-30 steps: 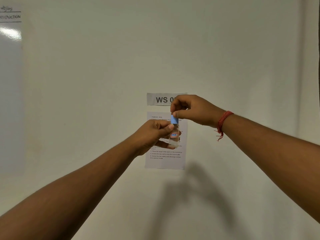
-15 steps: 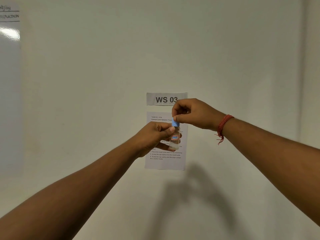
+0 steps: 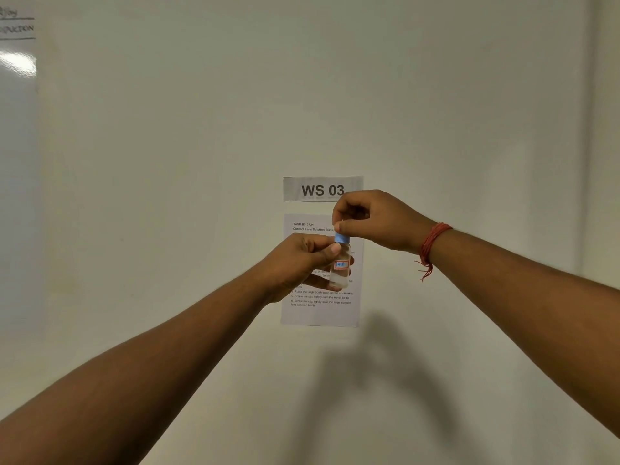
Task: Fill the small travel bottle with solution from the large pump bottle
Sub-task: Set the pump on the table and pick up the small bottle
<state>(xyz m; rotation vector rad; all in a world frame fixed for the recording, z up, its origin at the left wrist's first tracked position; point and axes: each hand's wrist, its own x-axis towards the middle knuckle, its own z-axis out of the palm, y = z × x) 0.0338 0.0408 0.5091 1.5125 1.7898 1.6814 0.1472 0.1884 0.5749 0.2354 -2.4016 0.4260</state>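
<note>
A small clear travel bottle [image 3: 340, 266] with a red and blue label is held upright in front of the wall. My left hand [image 3: 302, 260] grips its body from the left, thumb across the front. A light blue cap [image 3: 342, 237] sits on the bottle's top, and my right hand [image 3: 372, 219] pinches that cap from above with thumb and fingertips. A red thread band circles my right wrist. The large pump bottle is not in view.
A pale wall fills the view. On it hang a "WS 03" sign [image 3: 322, 188] and a printed task sheet [image 3: 320, 307] behind the bottle. A whiteboard edge [image 3: 16, 62] shows at the far left. My arms' shadow falls low on the wall.
Both hands and the bottle have sunk slightly, uncovering the whole "WS 03" sign. My right hand's fingers have shifted on the blue cap.
</note>
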